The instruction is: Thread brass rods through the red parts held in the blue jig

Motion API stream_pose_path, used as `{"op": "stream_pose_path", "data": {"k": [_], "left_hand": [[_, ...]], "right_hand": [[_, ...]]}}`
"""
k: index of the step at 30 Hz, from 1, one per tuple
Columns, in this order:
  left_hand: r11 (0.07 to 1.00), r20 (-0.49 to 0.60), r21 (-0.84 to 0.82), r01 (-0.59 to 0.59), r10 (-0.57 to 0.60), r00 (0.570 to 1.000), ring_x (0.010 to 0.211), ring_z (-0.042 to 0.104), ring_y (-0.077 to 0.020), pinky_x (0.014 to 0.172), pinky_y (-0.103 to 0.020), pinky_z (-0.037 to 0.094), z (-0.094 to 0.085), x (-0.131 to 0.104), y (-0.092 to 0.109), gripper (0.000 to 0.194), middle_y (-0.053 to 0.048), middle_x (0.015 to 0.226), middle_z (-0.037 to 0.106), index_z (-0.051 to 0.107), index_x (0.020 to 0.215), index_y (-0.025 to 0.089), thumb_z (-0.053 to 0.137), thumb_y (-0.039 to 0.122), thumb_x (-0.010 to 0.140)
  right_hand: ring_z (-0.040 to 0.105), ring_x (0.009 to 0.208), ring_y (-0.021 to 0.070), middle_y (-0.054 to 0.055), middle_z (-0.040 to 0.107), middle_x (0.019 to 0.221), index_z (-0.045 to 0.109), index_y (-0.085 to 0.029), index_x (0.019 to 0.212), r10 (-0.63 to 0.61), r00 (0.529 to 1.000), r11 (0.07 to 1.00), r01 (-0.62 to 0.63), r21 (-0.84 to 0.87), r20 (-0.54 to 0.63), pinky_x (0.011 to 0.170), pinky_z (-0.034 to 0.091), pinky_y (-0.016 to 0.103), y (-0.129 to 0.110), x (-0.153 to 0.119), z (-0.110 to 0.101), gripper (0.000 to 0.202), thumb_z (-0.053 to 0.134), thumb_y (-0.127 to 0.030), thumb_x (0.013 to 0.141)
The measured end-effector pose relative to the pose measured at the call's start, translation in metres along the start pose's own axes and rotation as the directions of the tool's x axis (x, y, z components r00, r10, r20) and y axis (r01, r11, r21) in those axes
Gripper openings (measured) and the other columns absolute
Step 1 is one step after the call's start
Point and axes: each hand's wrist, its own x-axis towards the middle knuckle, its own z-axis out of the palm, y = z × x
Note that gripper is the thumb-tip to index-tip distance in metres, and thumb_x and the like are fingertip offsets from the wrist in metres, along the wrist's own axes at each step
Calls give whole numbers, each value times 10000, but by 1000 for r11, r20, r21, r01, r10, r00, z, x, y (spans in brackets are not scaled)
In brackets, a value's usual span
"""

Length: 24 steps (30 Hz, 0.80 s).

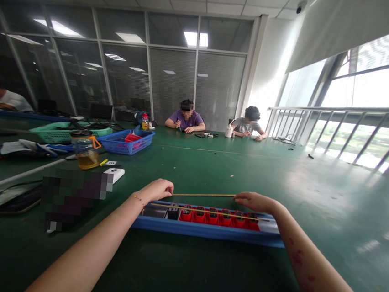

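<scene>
The left hand point(157, 189) is above the far left part of a long blue tray point(207, 231), which lies on the green table point(327, 232). Its fingers are curled almost closed, and at the fingertips it has the left end of a thin stick point(203, 195). The right hand point(253, 201) is at the other end of this stick. Its fingers are rather straight and close together, and they meet the stick; whether they grip it or only touch it, I cannot tell. The stick runs nearly level between the two hands, just beyond the far edge of the tray.

A second stick point(208, 212) lies lengthwise over the tray. Under it stands a row of red boxes point(199, 215) with dark pieces in them, and to their left is one dark box point(173, 212).

On the left side of the table are a jar point(87, 151) with brown liquid, a blue basket point(126, 144) and a green basket point(68, 133). Across the table, two persons sit with bent heads.
</scene>
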Motion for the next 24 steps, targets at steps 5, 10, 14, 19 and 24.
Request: {"op": "stream_pose_path", "data": {"k": [5,10,14,19,24], "left_hand": [[999,24,-44,-10,11,1000,766,593,-131,666,-187,406,0,1,-2,167,0,840,668,638,834,219,517,237,721],[997,38,-78,-18,21,999,778,599,-139,667,-189,419,-1,1,-5,186,-2,858,671,644,846,218,517,253,715],[995,37,-92,-23,27,999,783,601,-143,672,-194,422,-2,-1,-4,192,-5,859,669,644,847,216,512,263,716],[994,40,-104,-23,28,999,798,600,-147,688,-200,427,-3,-3,-1,201,-9,873,665,642,854,213,505,275,720],[993,40,-122,-5,10,999,807,597,-147,697,-203,434,-2,-3,-1,208,-11,881,660,640,864,214,504,281,721]], "right_hand": [[595,887,235,52,665,997,648,-225,997,35,999,999,-36,-16,-7,776,455,304,3,-12,-14,403,485,-517,774],[610,768,219,48,683,828,654,-191,860,22,999,1000,-23,20,47,649,467,278,-11,-46,-44,374,541,-523,728],[615,789,218,38,684,829,634,-194,858,11,982,998,-23,65,190,637,468,264,-24,-60,-49,320,655,-419,631],[624,724,218,14,693,812,613,-220,847,100,966,995,-93,-44,238,559,449,263,-29,-54,-39,294,672,-270,563],[612,702,208,19,683,771,632,-213,842,48,982,999,-44,-26,185,557,440,258,-33,-61,-46,235,640,-289,619]]}}
